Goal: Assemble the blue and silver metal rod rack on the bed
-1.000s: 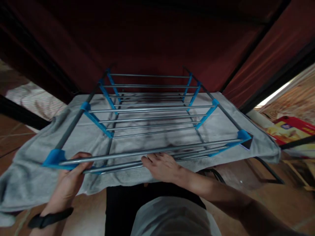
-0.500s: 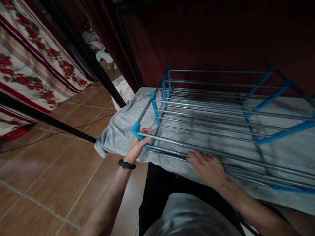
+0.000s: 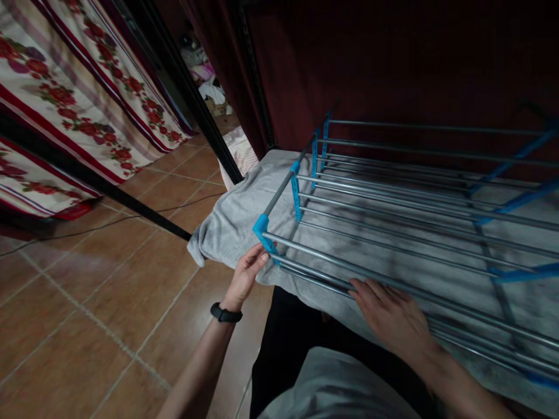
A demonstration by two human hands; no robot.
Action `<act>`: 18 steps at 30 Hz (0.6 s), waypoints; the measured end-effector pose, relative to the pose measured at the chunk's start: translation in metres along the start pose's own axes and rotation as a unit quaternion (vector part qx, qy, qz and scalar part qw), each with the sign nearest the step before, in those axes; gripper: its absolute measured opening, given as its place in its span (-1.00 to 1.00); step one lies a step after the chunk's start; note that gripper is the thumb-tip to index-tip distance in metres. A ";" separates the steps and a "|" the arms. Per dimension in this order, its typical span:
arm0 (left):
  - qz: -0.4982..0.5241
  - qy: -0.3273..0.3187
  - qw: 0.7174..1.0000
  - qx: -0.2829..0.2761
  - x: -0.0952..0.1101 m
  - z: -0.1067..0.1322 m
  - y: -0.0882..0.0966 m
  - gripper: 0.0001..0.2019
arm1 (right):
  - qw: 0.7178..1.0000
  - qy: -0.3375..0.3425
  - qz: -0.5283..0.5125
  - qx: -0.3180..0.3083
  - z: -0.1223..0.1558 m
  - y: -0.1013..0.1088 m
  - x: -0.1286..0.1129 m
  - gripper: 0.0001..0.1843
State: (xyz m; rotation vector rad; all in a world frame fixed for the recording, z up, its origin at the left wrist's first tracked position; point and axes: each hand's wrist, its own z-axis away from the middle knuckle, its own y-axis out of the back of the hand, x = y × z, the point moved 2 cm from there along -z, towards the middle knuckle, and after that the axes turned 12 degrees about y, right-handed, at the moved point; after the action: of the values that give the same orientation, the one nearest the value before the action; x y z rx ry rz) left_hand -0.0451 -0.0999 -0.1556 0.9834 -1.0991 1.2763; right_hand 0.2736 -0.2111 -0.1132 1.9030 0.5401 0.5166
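Observation:
A drying rack (image 3: 393,198) with grey metal rods and blue plastic joints stands in front of me. A grey towel (image 3: 231,227) lies spread over its lower rails and hangs off the left end. My left hand (image 3: 247,276), a black band on its wrist, pinches the towel's front edge just below the rack's blue front-left corner joint (image 3: 262,224). My right hand (image 3: 393,314) lies flat on the front rods and towel, fingers stretched out and holding nothing.
Brown tiled floor (image 3: 87,326) spreads to the left, crossed by a thin cable. A black pole (image 3: 109,192) runs low over the floor. Floral curtains (image 3: 65,110) hang at far left, dark red fabric (image 3: 393,58) behind the rack. Clutter lies in a far doorway.
The view has swung to the left, showing floor and curtains. My left hand slid from the front rod down to the towel's edge below the corner joint. My right hand stays flat on the rods.

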 end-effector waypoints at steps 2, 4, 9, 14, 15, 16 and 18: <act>-0.026 -0.012 1.000 0.010 0.001 -0.001 0.002 -0.50 | 1.000 0.003 -0.001 0.002 0.002 0.001 0.002 -0.74; -0.065 -0.025 0.997 0.021 0.005 -0.002 0.006 -0.48 | 1.000 0.005 0.001 0.003 0.004 0.002 0.004 -0.72; -0.176 -0.080 0.981 0.026 0.019 -0.004 0.013 -0.52 | 1.000 0.012 0.008 0.013 0.007 0.005 0.008 -0.70; -0.272 -0.135 0.953 -0.004 0.039 -0.002 0.002 -0.66 | 1.000 0.015 0.004 0.019 0.006 0.011 0.008 -0.67; -0.276 -0.133 0.952 -0.009 0.042 -0.002 0.001 -0.65 | 1.000 0.013 0.008 0.019 0.006 0.013 0.008 -0.67; -0.277 -0.130 0.952 -0.015 0.044 -0.003 0.001 -0.64 | 1.000 0.011 0.011 0.018 0.005 0.014 0.008 -0.67; -0.273 -0.120 0.954 -0.027 0.047 -0.006 0.002 -0.62 | 1.000 0.012 0.014 0.015 0.004 0.016 0.007 -0.67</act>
State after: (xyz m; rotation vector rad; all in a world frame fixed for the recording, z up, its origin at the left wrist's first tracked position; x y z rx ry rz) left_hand -0.0473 -0.0840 -0.1111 1.3142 -0.9433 0.6872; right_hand 0.2837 -0.2157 -0.0991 1.9372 0.5411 0.5538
